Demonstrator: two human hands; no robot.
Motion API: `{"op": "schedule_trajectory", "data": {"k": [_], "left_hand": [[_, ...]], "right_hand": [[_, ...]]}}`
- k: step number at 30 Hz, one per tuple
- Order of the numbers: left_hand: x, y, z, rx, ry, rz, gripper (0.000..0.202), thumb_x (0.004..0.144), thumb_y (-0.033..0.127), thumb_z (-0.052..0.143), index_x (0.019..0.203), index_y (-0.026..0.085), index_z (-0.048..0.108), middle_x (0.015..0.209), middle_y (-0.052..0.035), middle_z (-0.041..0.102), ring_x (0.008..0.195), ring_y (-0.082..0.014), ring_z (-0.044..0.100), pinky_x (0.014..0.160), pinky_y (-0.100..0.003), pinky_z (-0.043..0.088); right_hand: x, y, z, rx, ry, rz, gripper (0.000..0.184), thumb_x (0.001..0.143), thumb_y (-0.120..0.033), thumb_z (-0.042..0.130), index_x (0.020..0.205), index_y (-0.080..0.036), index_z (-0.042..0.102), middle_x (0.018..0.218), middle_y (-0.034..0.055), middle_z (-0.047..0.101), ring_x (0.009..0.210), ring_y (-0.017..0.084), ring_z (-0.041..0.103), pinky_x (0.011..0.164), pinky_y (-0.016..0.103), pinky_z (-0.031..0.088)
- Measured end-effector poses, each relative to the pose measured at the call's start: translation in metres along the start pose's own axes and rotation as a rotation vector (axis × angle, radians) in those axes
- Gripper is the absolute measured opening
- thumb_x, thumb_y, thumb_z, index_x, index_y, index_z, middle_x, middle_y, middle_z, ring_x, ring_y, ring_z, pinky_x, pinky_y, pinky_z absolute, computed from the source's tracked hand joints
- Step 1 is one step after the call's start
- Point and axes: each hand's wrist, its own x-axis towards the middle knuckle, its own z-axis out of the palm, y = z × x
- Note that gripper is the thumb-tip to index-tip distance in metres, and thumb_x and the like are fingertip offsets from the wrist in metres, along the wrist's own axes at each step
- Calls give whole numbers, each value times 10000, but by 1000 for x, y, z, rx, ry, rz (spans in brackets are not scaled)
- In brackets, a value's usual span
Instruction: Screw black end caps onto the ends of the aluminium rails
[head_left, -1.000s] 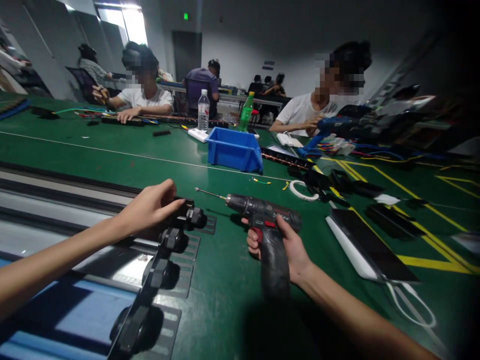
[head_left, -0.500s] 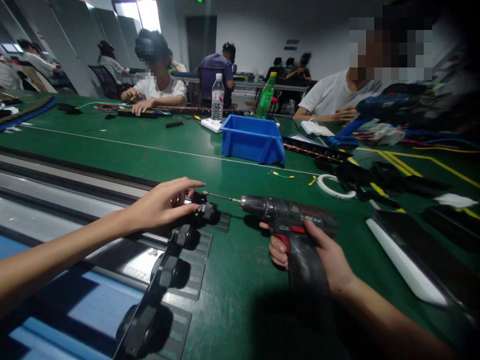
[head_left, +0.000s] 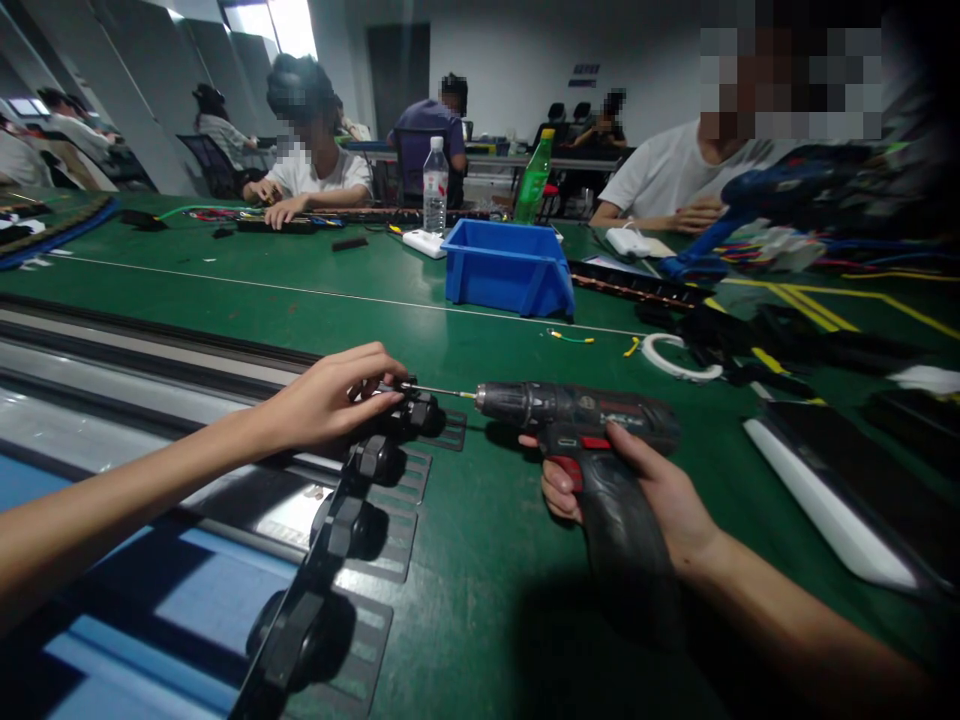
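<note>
My right hand point(head_left: 637, 490) grips the handle of a black and red cordless drill point(head_left: 577, 410). A finger lies by its red trigger. The long thin bit point(head_left: 439, 391) points left at the far end of a black end plate point(head_left: 300, 580). My left hand point(head_left: 345, 395) is at that end, thumb and fingertips drawn in around the bit's tip; what they pinch is hidden. Several black cable glands point(head_left: 379, 458) stick out along the plate. It closes off a long metal housing point(head_left: 135, 420) with grey and blue strips. Slotted black tabs point(head_left: 390, 540) jut out beside the glands.
On the green table point(head_left: 465, 620) stand a blue bin point(head_left: 510, 270), a clear bottle point(head_left: 435, 190) and a green bottle point(head_left: 534, 180). At right lie a white ring of tubing point(head_left: 679, 360) and a black and white device point(head_left: 840, 500). Co-workers sit opposite.
The fingers of my left hand have drawn together at the bit's tip; the index finger stuck out before. The drill has stayed nearly in place. The view has shifted slightly.
</note>
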Motion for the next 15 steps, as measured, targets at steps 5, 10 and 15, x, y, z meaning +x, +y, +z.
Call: {"op": "schedule_trajectory", "data": {"k": [5, 10, 15], "left_hand": [[1, -2, 0, -15, -25, 15, 159, 1021, 282, 534, 1085, 168, 624, 1009, -80, 606, 908, -180, 577, 793, -307, 468], [1, -3, 0, -21, -26, 30, 142, 1023, 258, 524, 1036, 167, 631, 1007, -82, 606, 934, -183, 584, 827, -315, 479], [0, -2, 0, -4, 22, 22, 142, 1019, 256, 536, 1046, 170, 645, 992, -69, 613, 913, -173, 584, 807, -301, 471]], "right_hand": [[0, 1, 0, 7, 0, -4, 509, 936, -522, 598, 1228, -111, 670, 838, 100, 667, 751, 208, 633, 699, 309, 524], [1, 0, 0, 20, 16, -9, 524, 926, -533, 617, 1215, -101, 678, 835, 104, 674, 749, 213, 636, 691, 307, 528], [1, -1, -1, 50, 18, -11, 527, 911, -524, 638, 1217, -97, 676, 836, 106, 677, 745, 213, 638, 687, 306, 531]]}}
